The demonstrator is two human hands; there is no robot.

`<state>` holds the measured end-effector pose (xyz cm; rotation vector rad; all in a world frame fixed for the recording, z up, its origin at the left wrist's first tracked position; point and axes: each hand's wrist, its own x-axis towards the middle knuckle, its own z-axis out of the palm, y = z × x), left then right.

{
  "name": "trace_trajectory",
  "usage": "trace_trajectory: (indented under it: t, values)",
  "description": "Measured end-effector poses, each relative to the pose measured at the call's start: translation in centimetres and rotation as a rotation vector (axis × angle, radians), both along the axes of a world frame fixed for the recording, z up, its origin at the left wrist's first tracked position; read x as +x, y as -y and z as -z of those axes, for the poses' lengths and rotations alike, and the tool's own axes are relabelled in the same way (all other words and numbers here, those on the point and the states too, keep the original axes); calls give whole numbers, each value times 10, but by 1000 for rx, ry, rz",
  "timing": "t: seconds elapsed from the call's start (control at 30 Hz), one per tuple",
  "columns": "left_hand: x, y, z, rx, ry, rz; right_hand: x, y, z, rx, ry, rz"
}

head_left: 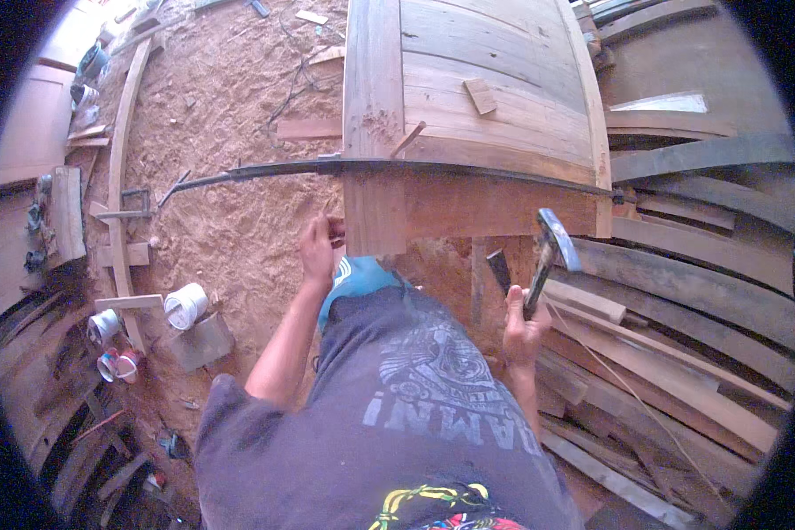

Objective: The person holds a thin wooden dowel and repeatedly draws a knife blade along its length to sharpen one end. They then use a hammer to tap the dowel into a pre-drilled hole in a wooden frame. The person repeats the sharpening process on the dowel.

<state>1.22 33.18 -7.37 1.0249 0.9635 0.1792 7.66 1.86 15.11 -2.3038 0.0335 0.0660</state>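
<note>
Wooden panel point(503, 62), its left edge facing open sawdust point(212, 115), lay ahead: pale, planked, crossed by a clamp point(371, 165). Right hand point(526, 334) gripped a hammer point(561, 240); left hand point(318, 252), hold unclear, was beside the near corner.

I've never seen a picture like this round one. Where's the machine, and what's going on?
There is no machine here, only a person with bare hands. A wide fisheye camera on the person's head looks down, so straight edges bend near the rim. The right hand holds a hammer. The left hand is by the near left corner of a large wooden panel; whether it grips anything is unclear. On the panel lies a small wood block, and a long dark bar stretches across.
</note>
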Motion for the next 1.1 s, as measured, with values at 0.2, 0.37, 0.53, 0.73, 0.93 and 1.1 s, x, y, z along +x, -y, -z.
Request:
trace_trajectory:
  t: [0.2,0.37,0.53,0.73,0.93,1.1]
  values:
    - [92,-19,44,-989,368,14,-6,-13,-7,29,-113,63]
    - [98,-15,69,-1011,421,18,-12,-27,-21,-95,-131,4]
    - [96,-14,68,-1004,395,28,-18,-43,-21,-126,-130,-19]
    - [94,-15,63,-997,391,42,-3,-50,-17,-65,-116,-75]
    - [93,-14,64,-988,393,46,34,-89,-52,62,-145,-152]
    - [94,-13,66,-979,395,38,67,-125,-51,-125,196,-358]
